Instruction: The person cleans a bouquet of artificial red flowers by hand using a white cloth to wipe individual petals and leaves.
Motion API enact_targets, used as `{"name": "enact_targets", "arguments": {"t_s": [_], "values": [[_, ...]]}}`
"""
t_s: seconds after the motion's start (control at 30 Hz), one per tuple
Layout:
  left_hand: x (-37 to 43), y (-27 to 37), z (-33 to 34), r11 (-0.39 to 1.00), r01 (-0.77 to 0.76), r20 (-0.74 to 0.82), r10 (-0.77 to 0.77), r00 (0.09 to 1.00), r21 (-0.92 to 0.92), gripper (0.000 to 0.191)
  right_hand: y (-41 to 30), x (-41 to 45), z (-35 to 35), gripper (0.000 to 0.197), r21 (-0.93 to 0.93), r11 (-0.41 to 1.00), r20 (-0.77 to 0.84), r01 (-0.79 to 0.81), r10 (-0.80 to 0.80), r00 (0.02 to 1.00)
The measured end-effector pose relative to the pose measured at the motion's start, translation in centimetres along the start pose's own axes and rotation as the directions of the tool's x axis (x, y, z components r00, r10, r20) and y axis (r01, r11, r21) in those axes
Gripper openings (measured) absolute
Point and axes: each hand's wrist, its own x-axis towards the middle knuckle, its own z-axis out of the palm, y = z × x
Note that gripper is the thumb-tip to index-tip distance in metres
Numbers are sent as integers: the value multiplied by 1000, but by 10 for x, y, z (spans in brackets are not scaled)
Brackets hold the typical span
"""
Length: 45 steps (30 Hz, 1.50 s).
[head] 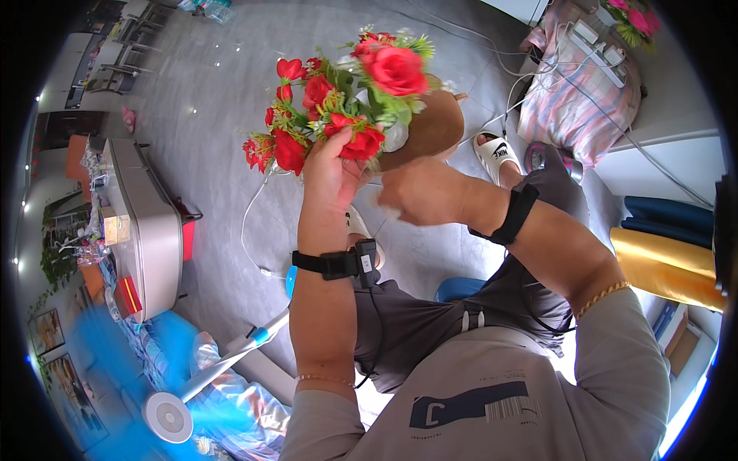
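My left hand [334, 167] is around the lower front of a bunch of artificial red flowers [314, 98], its thumb against one bloom. Green leaves, yellowish sprigs and pale petals fill the bunch, and the large red rose at its upper right is blurred. Beside the flowers, my right hand [421, 190] is curled and blurred; its fingertips are hard to make out, and I cannot tell whether it holds anything. Just beyond it is a brown rounded object [441, 124], partly hidden by the flowers and the hand.
White slippers [497, 158] are on my feet on the grey floor. A power strip [599, 55] with trailing cables rests on a plaid cloth-covered bundle [576, 115] at upper right. A blurred blue fan [167, 418] stands lower left, near a long table [153, 230]. Yellow fabric [663, 262] lies right.
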Motion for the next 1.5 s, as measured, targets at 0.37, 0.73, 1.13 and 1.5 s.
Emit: {"name": "enact_targets", "arguments": {"t_s": [0.37,0.73,1.13,1.5], "values": [[0,0,-8,984,-90,6,92,996,-154,40,21,9,-16,26,367,803,-289,-470,579,762],[-9,-14,10,991,114,146,-103,984,-72,32,0,9,-9,42,436,874,-359,-213,386,850],[-3,-9,0,1000,-30,32,30,999,0,39,-1,4,-32,18,504,828,-13,-244,290,957],[0,-11,-4,996,11,94,-3,996,-86,40,5,11,-43,24,723,608,-149,-329,601,785]]}}
